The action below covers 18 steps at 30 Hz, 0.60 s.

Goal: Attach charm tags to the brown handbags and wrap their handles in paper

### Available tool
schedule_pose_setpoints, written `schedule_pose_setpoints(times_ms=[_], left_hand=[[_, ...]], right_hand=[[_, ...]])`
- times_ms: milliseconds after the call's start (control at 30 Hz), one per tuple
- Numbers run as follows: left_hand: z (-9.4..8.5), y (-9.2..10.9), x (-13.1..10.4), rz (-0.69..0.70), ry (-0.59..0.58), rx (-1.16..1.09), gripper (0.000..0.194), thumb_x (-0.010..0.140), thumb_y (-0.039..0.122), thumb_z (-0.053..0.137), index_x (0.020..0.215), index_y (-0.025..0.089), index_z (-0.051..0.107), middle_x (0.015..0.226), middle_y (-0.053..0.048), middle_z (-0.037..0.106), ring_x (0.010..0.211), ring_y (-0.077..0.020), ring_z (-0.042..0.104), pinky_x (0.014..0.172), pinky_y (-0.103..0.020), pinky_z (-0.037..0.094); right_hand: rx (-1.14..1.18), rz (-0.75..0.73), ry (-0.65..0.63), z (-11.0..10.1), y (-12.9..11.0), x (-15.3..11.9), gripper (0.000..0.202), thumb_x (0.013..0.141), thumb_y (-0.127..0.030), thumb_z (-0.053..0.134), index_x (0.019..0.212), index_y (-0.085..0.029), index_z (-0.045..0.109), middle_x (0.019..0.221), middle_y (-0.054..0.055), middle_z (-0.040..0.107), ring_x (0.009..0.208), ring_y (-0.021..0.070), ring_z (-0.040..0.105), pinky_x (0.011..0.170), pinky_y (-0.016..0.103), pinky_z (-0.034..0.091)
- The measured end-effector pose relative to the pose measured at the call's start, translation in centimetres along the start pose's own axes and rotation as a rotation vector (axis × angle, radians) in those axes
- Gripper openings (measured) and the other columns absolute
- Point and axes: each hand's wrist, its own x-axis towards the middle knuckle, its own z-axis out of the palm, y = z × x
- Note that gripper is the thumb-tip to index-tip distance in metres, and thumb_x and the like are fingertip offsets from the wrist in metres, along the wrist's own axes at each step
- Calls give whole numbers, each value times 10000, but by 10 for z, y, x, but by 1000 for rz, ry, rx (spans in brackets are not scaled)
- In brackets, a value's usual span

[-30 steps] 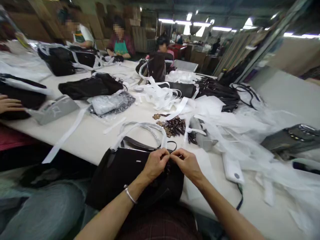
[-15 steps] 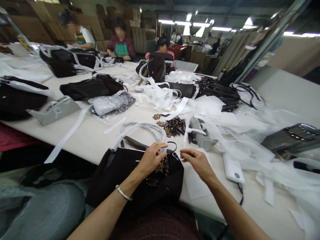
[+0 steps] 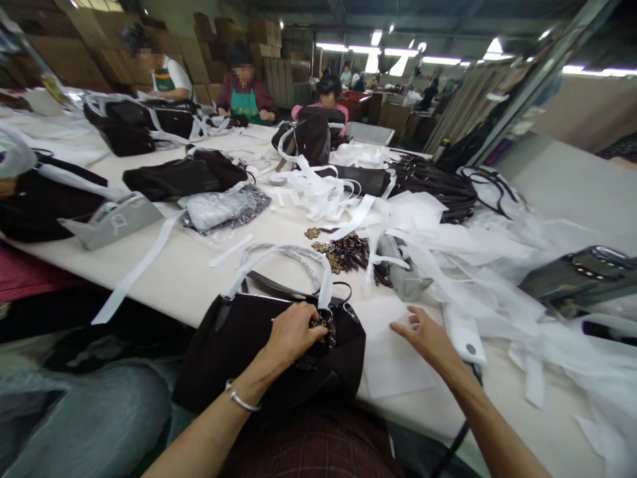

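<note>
No brand is being shown legibly: yellowish lettering is being carried on a green apron point(image 3: 243, 104), far off at twelve o'clock from the handbag point(image 3: 233, 348), but it is too small to be read. A pale square mark, also unreadable, is being borne by the grey dispenser point(image 3: 114, 224) at ten o'clock. The dark handbag is being rested on the surface point(image 3: 199, 279) in front of the person, its handles point(image 3: 326, 275) wrapped in white; its contents are being hidden. On its face, towards two o'clock, a patterned charm point(image 3: 330, 335) is being pinched between the thumb and curled fingers of the left hand point(image 3: 293, 335). At three o'clock, the right hand point(image 3: 425, 334) is being held over a white sheet point(image 3: 393, 372), fingers loosely parted. Further charms point(image 3: 348, 253) are being kept heaped between one and two o'clock, beside clear plastic point(image 3: 369, 275). At eleven o'clock, greyish contents are being enclosed by a clear packet point(image 3: 223, 209).
</note>
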Motion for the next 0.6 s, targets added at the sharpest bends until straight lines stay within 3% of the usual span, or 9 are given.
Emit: schedule_pose_setpoints(times_ms=[133, 233, 333, 433, 600], left_hand=[[-3, -1, -3, -95, -94, -229, 117, 752, 294, 604, 708, 205, 541, 703, 13, 620, 681, -161, 564, 603, -255, 341], [0, -9, -7, -159, -201, -546, 216, 782, 386, 583, 715, 199, 499, 625, 33, 562, 582, -129, 513, 549, -231, 340], [7, -12, -12, -198, -221, -686, 283, 790, 461, 580, 748, 198, 486, 636, 31, 559, 579, -126, 523, 530, -217, 357], [12, -7, -15, -206, -219, -576, 268, 777, 449, 600, 845, 205, 511, 724, -1, 635, 639, -167, 605, 546, -232, 409], [17, 15, -9, -122, -121, -10, 328, 772, 511, 618, 893, 205, 608, 886, -102, 721, 845, -307, 689, 705, -350, 479]], right_hand=[[144, 48, -25, 2, -6, 2, 751, 660, -535, 723, 1257, -100, 587, 1102, 205, 689, 1045, 339, 655, 916, 423, 479], [508, 92, -126, -5, -4, -1, 623, 642, -462, 767, 1166, -149, 642, 1078, 153, 722, 987, 312, 680, 835, 391, 531], [863, 188, -299, -15, -1, -8, 494, 667, -407, 782, 1095, -191, 662, 984, 94, 757, 797, 243, 710, 698, 334, 563], [1050, 255, -320, -25, -1, -21, 401, 641, -332, 819, 989, -185, 686, 902, 74, 769, 719, 202, 707, 663, 293, 570], [1166, 231, -363, -44, -5, -43, 338, 632, -290, 825, 915, -137, 721, 885, 128, 767, 702, 238, 721, 707, 363, 597]])
